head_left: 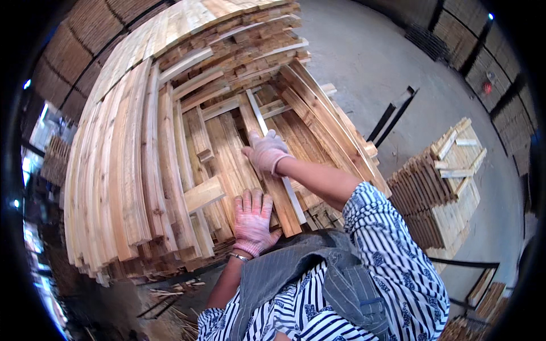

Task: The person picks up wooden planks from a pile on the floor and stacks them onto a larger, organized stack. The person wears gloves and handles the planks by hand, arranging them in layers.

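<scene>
Best thing to a container here: an open hollow in the timber stack [133,153], both gloved hands in it. Walls: long boards stacked left of the fingers, layered board ends [239,51] beyond them, long planks [327,125] leaning along their right. Inside: loose planks lying roughly lengthwise, plus a few shorter pieces.

Right hand [267,152]: fingers part-curled over a long plank [281,204]; can't tell if they're clamped on it or just resting. Left hand [253,224]: fingers spread and flat, palm down on the boards, nearer the body than the right fingers and a bit left of them.

The plank runs under the right hand, far end beyond its fingers, near end just right of the left hand. Looks: straight, narrow, flat, warm brown face. A pale, near-white strip [293,199] runs along its right side; can't tell if that's its own edge or a separate piece.

Around: short wide wood block [205,194] just left of the left fingers; short stud [199,133] left of the right fingers. Well right of both hands: smaller timber stack [438,182] on the concrete floor [347,62].
</scene>
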The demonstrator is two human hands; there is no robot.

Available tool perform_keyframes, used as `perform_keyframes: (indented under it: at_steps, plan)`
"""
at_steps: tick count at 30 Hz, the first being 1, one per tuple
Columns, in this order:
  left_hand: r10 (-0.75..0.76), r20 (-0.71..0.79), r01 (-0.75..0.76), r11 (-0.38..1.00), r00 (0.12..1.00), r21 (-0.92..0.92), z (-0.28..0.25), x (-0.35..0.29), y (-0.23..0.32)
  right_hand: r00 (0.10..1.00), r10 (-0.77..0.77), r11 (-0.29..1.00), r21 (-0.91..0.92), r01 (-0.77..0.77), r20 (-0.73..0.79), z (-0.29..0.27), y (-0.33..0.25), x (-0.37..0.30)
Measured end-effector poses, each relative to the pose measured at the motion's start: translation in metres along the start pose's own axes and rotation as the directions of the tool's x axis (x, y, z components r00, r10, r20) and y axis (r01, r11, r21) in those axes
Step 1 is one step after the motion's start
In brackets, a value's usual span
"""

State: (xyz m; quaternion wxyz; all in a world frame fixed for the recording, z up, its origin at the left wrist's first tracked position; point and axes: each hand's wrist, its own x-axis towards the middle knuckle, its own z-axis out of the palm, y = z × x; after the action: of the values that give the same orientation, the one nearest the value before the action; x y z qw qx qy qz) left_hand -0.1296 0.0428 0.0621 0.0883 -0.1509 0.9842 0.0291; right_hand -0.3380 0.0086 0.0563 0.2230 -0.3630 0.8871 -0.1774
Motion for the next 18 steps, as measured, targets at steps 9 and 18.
perform_keyframes:
  at_steps: [9,18]
  plan:
    - [0.183,-0.156,-0.192,0.98,0.971,-0.046,0.019,0.017,0.011,0.987,-0.103,0.945,0.297,0.136,-0.122,0.012,0.048,0.025]
    - [0.357,-0.138,-0.354,0.934,0.924,0.045,0.014,0.017,0.026,0.985,-0.154,0.697,-0.715,0.055,-0.073,-0.086,0.124,-0.031]
